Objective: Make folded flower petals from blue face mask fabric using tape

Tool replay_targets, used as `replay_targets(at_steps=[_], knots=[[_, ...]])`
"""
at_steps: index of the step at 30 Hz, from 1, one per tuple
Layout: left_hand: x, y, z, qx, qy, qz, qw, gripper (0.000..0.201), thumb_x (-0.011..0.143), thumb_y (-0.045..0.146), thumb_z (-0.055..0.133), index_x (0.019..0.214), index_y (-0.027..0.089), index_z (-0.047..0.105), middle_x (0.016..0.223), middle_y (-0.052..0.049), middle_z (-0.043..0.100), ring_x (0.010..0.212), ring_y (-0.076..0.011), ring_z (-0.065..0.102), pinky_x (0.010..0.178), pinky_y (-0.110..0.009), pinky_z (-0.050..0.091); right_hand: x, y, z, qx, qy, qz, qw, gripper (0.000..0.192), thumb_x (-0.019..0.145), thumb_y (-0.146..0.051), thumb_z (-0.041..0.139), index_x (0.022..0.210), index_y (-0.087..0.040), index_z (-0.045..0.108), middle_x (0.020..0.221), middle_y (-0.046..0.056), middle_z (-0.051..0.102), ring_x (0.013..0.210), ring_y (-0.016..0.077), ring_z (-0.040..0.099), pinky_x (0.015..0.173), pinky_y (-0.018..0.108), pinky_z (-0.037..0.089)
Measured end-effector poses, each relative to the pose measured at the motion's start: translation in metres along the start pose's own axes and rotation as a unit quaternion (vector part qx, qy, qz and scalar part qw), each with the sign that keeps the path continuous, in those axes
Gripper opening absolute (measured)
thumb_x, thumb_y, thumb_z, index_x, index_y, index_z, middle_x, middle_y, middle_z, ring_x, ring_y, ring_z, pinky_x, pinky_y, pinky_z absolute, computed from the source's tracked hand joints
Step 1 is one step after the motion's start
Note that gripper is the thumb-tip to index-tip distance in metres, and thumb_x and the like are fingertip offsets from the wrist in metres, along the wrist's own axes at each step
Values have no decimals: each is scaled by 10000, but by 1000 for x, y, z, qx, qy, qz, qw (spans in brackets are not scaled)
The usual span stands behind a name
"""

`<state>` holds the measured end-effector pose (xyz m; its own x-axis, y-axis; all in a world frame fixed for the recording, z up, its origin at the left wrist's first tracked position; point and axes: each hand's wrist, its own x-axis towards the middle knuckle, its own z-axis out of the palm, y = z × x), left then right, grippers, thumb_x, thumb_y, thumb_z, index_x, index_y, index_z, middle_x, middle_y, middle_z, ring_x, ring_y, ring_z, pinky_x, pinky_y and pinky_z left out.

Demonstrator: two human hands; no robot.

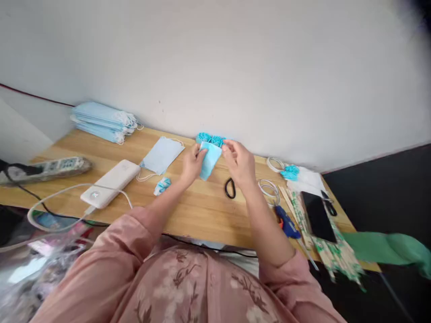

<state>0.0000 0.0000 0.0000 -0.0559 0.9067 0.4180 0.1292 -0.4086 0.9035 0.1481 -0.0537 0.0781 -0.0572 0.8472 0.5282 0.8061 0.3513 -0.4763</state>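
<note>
A small piece of light blue cloth [210, 159] hangs between both hands above the wooden table [202, 211], just in front of the blue rosettes [210, 138] by the wall. The left hand [192, 163] pinches its left edge, the right hand [239, 162] its top right corner, fingers curled, forearms stretched forward. The cloth looks soft, thin and folded.
</note>
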Motion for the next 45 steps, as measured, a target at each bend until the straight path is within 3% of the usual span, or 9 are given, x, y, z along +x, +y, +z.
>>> replay_targets(at_steps=[7, 10, 16, 26, 31, 34, 37, 40, 45], knots=[[-6, 2, 5, 7, -67, 16, 998, 150, 873, 246, 566, 739, 184, 537, 658, 25, 509, 629, -125, 462, 612, -253, 327, 20, 9, 14, -33, -100, -14, 994, 345, 953, -494, 504, 952, -205, 692, 903, 52, 734, 792, 179, 638, 689, 283, 419], [-8, 4, 5, -10, -89, 8, 996, 189, 869, 312, 591, 741, 178, 556, 660, 21, 523, 633, -123, 461, 620, -251, 336, 18, 17, 23, -23, -81, -28, 996, 327, 954, -459, 514, 815, -199, 656, 737, 14, 676, 663, 143, 575, 622, 261, 350], [-8, 6, 4, -83, -158, -48, 983, 372, 781, 517, 675, 714, 168, 564, 617, 39, 467, 582, -101, 403, 555, -233, 304, 13, 33, 20, -2, -22, -37, 999, 338, 958, -476, 494, 789, -207, 608, 631, -24, 585, 555, 116, 478, 580, 246, 307], [-11, 15, 2, -86, -242, -122, 959, 412, 630, 505, 800, 707, 144, 616, 636, 23, 539, 596, -108, 463, 539, -223, 338, 7, 40, 12, 38, -5, -33, 999, 308, 940, -462, 532, 773, -212, 595, 616, -29, 540, 547, 113, 465, 574, 246, 323], [-12, 19, 1, -130, -247, -152, 948, 423, 625, 511, 801, 755, 141, 642, 687, 3, 607, 620, -120, 521, 568, -231, 401, 13, 34, 7, 69, -40, -9, 997, 304, 905, -475, 579, 770, -207, 627, 594, -37, 533, 532, 107, 441, 562, 250, 308], [-12, 19, 1, -140, -240, -163, 947, 440, 631, 525, 793, 794, 138, 663, 728, -13, 640, 641, -132, 553, 584, -240, 427, 16, 31, 1, 123, -93, 27, 988, 394, 894, -563, 546, 896, -195, 685, 604, -29, 541, 540, 115, 433, 558, 256, 315], [-13, 18, -1, -129, -235, -147, 952, 414, 660, 513, 778, 792, 138, 665, 732, -14, 645, 650, -132, 559, 589, -238, 426, 15, 32, -4, 174, -144, 44, 973, 528, 902, -638, 460, 971, -173, 700, 693, 3, 594, 613, 135, 478, 579, 263, 338], [-13, 16, -1, -107, -231, -128, 959, 388, 686, 503, 758, 781, 138, 668, 727, -11, 637, 656, -128, 551, 592, -234, 411, 13, 33, -4, 184, -182, 60, 964, 451, 860, -603, 552, 899, -173, 681, 726, -4, 586, 652, 130, 477, 598, 255, 346], [-13, 13, 1, -90, -231, -113, 962, 385, 688, 504, 758, 779, 141, 665, 714, -3, 623, 654, -127, 540, 588, -232, 396, 10, 29, 6, 196, -140, 89, 966, 315, 781, -488, 668, 740, -193, 567, 632, -48, 480, 602, 106, 409, 567, 240, 323]])
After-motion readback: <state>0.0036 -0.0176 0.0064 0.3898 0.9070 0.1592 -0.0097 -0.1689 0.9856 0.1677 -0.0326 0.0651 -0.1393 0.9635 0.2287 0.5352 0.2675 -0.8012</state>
